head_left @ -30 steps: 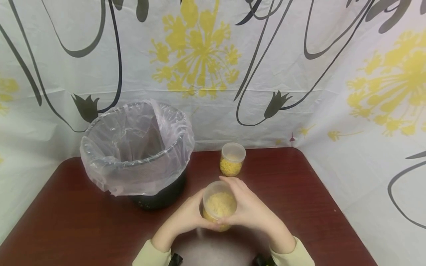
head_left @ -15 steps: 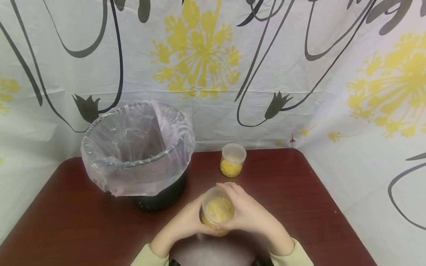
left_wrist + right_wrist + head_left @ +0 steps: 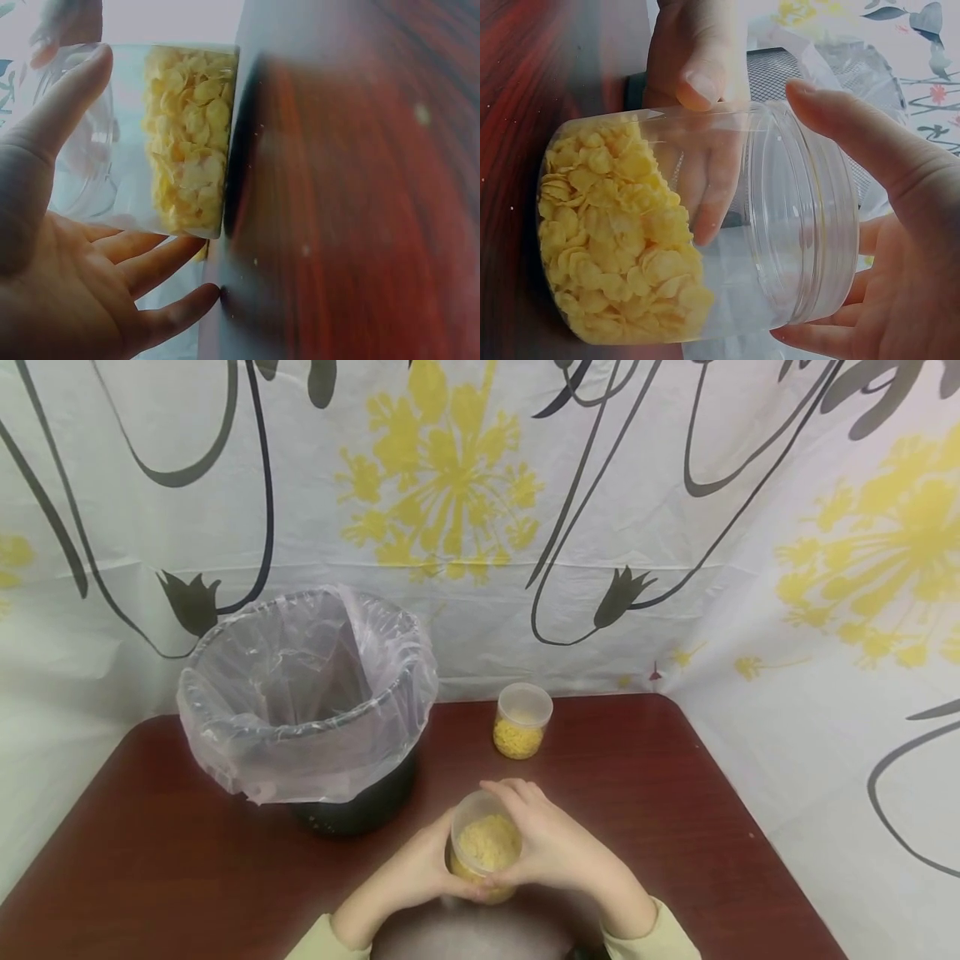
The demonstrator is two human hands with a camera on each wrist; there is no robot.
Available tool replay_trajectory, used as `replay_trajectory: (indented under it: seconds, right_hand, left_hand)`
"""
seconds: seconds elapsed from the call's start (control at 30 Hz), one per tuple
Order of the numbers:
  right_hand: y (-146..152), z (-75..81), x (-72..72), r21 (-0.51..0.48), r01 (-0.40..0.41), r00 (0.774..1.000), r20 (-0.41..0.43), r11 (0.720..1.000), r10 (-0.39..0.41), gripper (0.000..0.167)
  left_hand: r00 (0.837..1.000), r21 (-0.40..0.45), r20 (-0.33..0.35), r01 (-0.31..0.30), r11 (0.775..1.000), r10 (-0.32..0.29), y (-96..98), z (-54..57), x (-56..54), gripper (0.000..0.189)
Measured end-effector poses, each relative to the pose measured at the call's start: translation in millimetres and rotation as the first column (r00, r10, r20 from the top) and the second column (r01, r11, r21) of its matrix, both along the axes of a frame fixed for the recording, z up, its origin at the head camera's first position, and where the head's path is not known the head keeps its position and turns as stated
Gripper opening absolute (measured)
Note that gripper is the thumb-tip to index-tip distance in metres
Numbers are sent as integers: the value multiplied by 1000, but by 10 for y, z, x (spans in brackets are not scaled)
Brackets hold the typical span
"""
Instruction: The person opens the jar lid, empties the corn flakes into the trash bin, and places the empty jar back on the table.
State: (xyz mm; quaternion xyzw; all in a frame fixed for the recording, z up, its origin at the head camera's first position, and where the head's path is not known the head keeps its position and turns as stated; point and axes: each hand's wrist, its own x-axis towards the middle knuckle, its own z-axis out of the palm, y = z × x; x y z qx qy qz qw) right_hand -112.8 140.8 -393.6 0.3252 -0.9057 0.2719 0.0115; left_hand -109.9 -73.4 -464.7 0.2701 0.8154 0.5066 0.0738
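Both hands hold a clear plastic jar (image 3: 487, 843) at the front middle of the table. My left hand (image 3: 420, 872) grips it from the left, my right hand (image 3: 562, 852) from the right, with the thumbs nearly meeting on its near side. Yellow flakes (image 3: 615, 232), resembling cornflakes, fill roughly its lower half. In the left wrist view the jar's base (image 3: 229, 142) is at or just above the tabletop; contact cannot be told. Behind stands a second clear jar (image 3: 522, 718), with fewer yellow flakes at its bottom.
A black mesh bin (image 3: 356, 810) lined with a translucent plastic bag (image 3: 315, 768) stands at the back left of the dark red table (image 3: 187, 877). A patterned white curtain (image 3: 480, 635) hangs behind the table. Tiny crumbs (image 3: 306, 250) dot the tabletop.
Both hands have drawn the jar slightly toward the body, widening its distance from the second jar. The grip stays the same, and the bin and second jar have not moved.
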Motion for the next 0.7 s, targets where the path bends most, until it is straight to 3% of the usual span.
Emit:
replay_trajectory:
  seconds: [0.4,0.7]
  right_hand:
    - [-30,-29,12,9,10,1000,-17,1000,-10,106]
    - [-24,-38,10,55,-25,997,-66,998,29,110]
  left_hand:
    - [1000,-43,6,11,999,-11,-19,-28,-29,107]
    - [1000,-86,-20,21,996,-23,-15,-12,-47,113]
